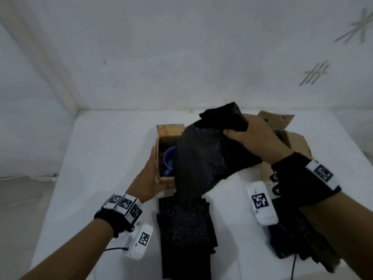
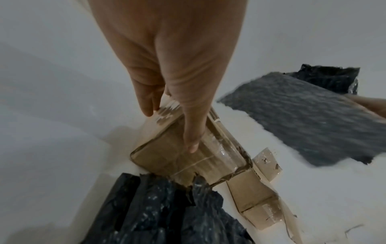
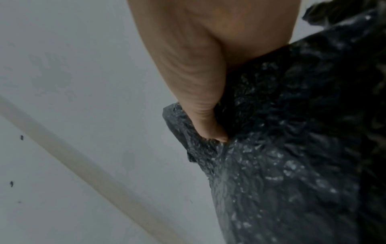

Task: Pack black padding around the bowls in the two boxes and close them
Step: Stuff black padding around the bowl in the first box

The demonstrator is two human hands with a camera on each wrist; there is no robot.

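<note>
Wrist bands with printed markers sit nearest the head camera, one set on each forearm. Beyond them, a pile of spare padding lies on the white tabletop, just in front of the left box. Left hand: fingers curled round the near left corner of this box, thumb pressed on its taped side, steadying it. Right hand: fingers closed on a black sheet, gripped at its upper end and held above the left box, its lower edge hanging down to the pile.

Progress, as judged: early. A blue bowl stands inside the left box with a gap beside it; no padding is plainly seated there yet. The right box stands open behind the right hand, its contents hidden. Both boxes remain to be packed and closed.

Views compared: the head view alone shows the bowl and both boxes together. The left wrist view alone shows the tape on the box wall and a loose flap lying flat on the tabletop. The right wrist view alone shows the thumb pinching into the bubbled surface of the sheet; the other fingers are hidden behind it.
</note>
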